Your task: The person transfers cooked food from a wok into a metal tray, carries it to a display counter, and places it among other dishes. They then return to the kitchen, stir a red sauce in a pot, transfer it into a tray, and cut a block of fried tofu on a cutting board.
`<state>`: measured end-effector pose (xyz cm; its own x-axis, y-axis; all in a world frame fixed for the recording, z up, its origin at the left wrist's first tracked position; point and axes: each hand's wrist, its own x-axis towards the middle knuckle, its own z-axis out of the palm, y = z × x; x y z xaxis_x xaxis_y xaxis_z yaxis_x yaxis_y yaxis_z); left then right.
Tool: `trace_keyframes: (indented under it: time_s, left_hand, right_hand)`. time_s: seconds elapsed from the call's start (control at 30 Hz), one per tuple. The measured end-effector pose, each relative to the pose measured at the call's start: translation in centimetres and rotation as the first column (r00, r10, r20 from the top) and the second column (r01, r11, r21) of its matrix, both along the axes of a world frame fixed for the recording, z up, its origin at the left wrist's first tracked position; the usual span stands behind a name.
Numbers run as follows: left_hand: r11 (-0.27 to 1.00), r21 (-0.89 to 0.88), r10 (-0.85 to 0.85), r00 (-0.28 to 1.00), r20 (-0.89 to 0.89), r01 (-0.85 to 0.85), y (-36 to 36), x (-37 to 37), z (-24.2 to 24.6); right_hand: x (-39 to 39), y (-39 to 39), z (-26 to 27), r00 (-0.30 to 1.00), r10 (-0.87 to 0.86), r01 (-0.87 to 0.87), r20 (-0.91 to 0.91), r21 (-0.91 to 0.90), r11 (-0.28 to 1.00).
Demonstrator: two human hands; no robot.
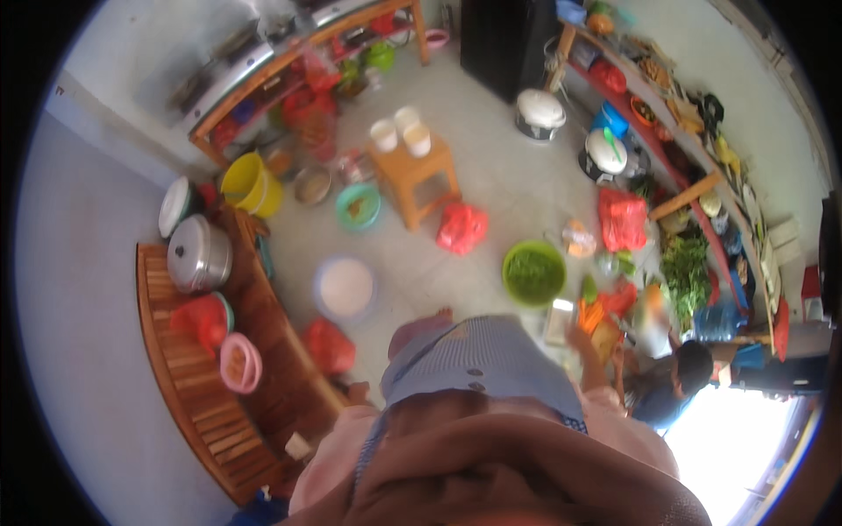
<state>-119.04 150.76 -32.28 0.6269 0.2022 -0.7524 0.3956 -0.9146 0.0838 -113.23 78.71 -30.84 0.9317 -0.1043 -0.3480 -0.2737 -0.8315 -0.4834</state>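
Note:
My left hand [358,392] is low at the left, beside the front edge of the wooden bench [309,368] and near a red plastic bag [331,347]. My right hand [579,340] hangs at the right of my apron [477,358], close to a pale rectangular object [559,323] and orange carrots [591,317]. Blur hides the fingers of both hands, and I cannot tell whether either holds anything. Before me on the floor are a round basin with white contents [346,287] and a green basin of chopped greens [534,273].
A co-worker [664,388] crouches at the right, with hands by a wooden board [605,338]. Ahead stands an orange stool [414,171] with several white cups. A yellow bucket [253,186] and a turquoise bowl [358,206] are left; laden shelves [691,158] line the right wall.

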Motion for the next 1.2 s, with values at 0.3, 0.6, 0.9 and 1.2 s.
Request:
trace_keyframes:
  time_s: [0.3, 0.6, 0.9, 1.2]
  left_hand:
    - [0.983, -0.179, 0.133, 0.785, 0.605, -0.029, -12.1, 48.6, -0.4]
    - [0.904, -0.381, 0.11, 0.756, 0.645, 0.194, -23.5, 60.4, -0.5]
    - [0.893, -0.1, -0.445, 0.894, -0.056, 0.438, -21.0, 61.7, -4.0]
    - [0.76, 0.02, -0.638, 0.741, 0.209, 0.649, -30.7, 92.1, 2.9]
  right_hand:
    - [4.5, -3.6, 2.9, 0.775, -0.355, 0.384, -0.524, -0.057, 0.922]
    - [26.1, -15.7, 7.5, 0.836, -0.547, 0.539, -0.047, -0.114, 0.834]
    - [55.2, -11.8, 11.1, 0.899, -0.426, 0.43, -0.102, 0.391, 0.814]
    - [84.7, -26.0, 11.6, 0.958, -0.211, 0.223, -0.192, 0.045, 0.974]
